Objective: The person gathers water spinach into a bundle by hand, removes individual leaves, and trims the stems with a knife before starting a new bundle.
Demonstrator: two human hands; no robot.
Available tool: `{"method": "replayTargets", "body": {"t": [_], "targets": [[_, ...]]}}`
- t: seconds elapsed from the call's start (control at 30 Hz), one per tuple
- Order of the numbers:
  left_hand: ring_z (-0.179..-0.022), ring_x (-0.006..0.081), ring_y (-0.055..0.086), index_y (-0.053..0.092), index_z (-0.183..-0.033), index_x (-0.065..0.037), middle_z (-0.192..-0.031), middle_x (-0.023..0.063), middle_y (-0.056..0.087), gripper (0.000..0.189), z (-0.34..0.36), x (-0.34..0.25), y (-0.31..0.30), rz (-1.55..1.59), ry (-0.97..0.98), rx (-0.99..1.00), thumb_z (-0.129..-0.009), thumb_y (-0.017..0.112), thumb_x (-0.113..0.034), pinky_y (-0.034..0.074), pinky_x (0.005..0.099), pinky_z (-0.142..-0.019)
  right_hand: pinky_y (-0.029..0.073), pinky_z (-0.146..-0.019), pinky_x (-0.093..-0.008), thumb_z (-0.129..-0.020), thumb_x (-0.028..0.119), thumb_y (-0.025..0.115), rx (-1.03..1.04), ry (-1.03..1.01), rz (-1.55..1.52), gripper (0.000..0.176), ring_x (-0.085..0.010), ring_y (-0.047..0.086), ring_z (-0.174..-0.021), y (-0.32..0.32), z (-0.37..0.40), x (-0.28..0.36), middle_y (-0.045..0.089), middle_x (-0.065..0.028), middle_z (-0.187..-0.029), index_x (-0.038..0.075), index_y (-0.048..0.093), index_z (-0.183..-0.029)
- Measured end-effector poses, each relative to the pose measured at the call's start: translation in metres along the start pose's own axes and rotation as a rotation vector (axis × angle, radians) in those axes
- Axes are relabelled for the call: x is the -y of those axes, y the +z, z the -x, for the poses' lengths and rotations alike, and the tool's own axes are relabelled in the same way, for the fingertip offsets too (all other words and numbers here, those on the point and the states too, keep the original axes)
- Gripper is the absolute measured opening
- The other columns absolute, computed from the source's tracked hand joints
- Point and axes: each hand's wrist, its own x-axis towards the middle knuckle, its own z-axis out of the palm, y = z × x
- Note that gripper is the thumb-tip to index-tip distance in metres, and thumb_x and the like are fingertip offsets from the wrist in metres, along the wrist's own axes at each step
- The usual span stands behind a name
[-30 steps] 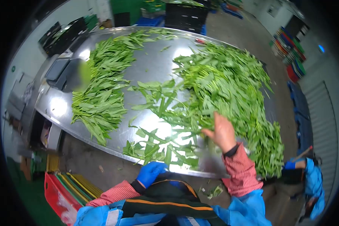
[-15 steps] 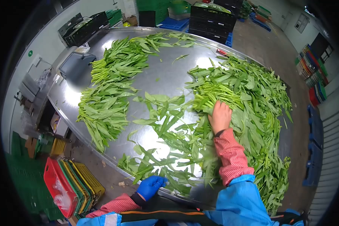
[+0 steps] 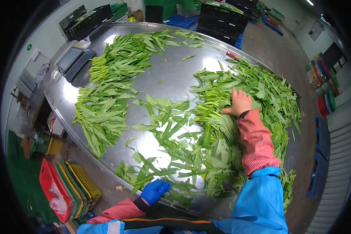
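My right hand (image 3: 240,103), bare, lies on the big heap of water spinach (image 3: 261,87) at the right of the metal table. Its fingers and thumb are apart over the leaves, beside pale cut stems (image 3: 208,109) that point left. At the table's near edge is my left hand (image 3: 155,191) in a blue glove, fingers curled in beside loose leaves (image 3: 185,187); whether anything is inside them is hidden. Two bunched piles of water spinach, an upper one (image 3: 123,58) and a lower one (image 3: 103,113), lie along the left side, stems facing left.
The metal table (image 3: 171,72) carries scattered leaves in its middle. A grey scale-like device (image 3: 72,60) stands at its left edge, and a red-handled tool (image 3: 232,55) lies near the far edge. Stacked black crates (image 3: 222,23) stand beyond; red and yellow baskets (image 3: 82,183) are at lower left.
My right hand has moved up and right over the heap, its fingers spreading from a bundle of stems. The left hand stays at the near edge. The view has shifted slightly.
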Motion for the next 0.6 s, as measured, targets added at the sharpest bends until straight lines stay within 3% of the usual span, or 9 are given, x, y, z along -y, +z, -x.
{"method": "replayTargets", "body": {"t": [0.13,0.17,0.27,0.3,0.43,0.53,0.6], "targets": [[-0.082,0.0135,0.062,0.064,-0.103,0.002,-0.093,0.0086,0.067,0.023,0.001,0.004,0.003,0.053,0.0,-0.012,-0.095,0.053,-0.017,0.049,0.0262,-0.078,0.038,-0.099,-0.0445,-0.059,0.063,0.076,0.261,-0.049,-0.159,0.116,-0.0304,0.048,-0.122,0.016,-0.006,-0.001,0.046,-0.0193,-0.133,0.003,0.024,-0.144],[-0.082,0.0134,0.062,0.064,-0.103,0.002,-0.093,0.0086,0.067,0.023,0.0,0.004,0.004,0.067,0.003,-0.017,-0.095,0.053,-0.017,0.049,0.0262,-0.078,0.039,-0.098,-0.0453,-0.062,0.054,0.076,0.171,-0.082,-0.204,0.102,-0.031,0.051,-0.118,0.017,0.003,-0.001,0.051,-0.0187,-0.127,0.003,0.033,-0.138],[-0.082,0.0132,0.062,0.064,-0.104,0.002,-0.093,0.0083,0.067,0.023,0.0,-0.008,0.0,-0.042,0.002,0.009,-0.094,0.053,-0.015,0.049,0.026,-0.078,0.039,-0.097,-0.0459,-0.063,0.049,0.077,0.063,-0.116,-0.15,0.088,-0.0325,0.052,-0.116,0.016,0.017,0.0,0.056,-0.0188,-0.12,0.004,0.043,-0.131],[-0.082,0.0133,0.062,0.064,-0.104,0.002,-0.093,0.0081,0.067,0.023,-0.001,-0.008,0.001,-0.028,0.006,0.017,-0.094,0.052,-0.015,0.049,0.0262,-0.078,0.044,-0.092,-0.0445,-0.063,0.045,0.077,-0.086,-0.127,-0.178,0.076,-0.0341,0.059,-0.105,0.012,0.022,-0.002,0.062,-0.0184,-0.107,0.003,0.052,-0.121],[-0.084,0.0137,0.064,0.064,-0.106,0.001,-0.094,0.008,0.067,0.023,-0.009,-0.001,0.002,0.012,0.04,0.042,-0.095,0.051,-0.015,0.05,0.0273,-0.079,0.052,-0.078,-0.0366,-0.063,0.043,0.079,-0.132,0.043,-0.741,0.065,-0.0297,0.066,-0.086,-0.017,0.024,-0.036,0.067,-0.0179,-0.097,0.002,0.06,-0.11],[-0.087,0.014,0.065,0.064,-0.109,0.0,-0.097,0.0085,0.068,0.025,-0.018,-0.007,0.001,0.05,0.015,0.081,-0.095,0.053,-0.017,0.051,0.0282,-0.08,0.049,-0.081,-0.0306,-0.072,0.023,0.076,-0.156,0.008,-1.148,0.048,-0.0193,0.064,-0.087,-0.001,0.019,-0.089,0.067,-0.0111,-0.099,-0.002,0.059,-0.111],[-0.09,0.0147,0.065,0.064,-0.11,-0.001,-0.099,0.0088,0.068,0.026,-0.03,-0.024,-0.001,-0.023,0.054,0.142,-0.094,0.054,-0.019,0.051,0.0287,-0.081,0.049,-0.081,-0.0281,-0.075,0.015,0.072,-0.196,0.058,-1.179,0.042,-0.0161,0.062,-0.087,-0.002,0.027,-0.112,0.066,-0.0084,-0.098,-0.004,0.059,-0.11]]}}
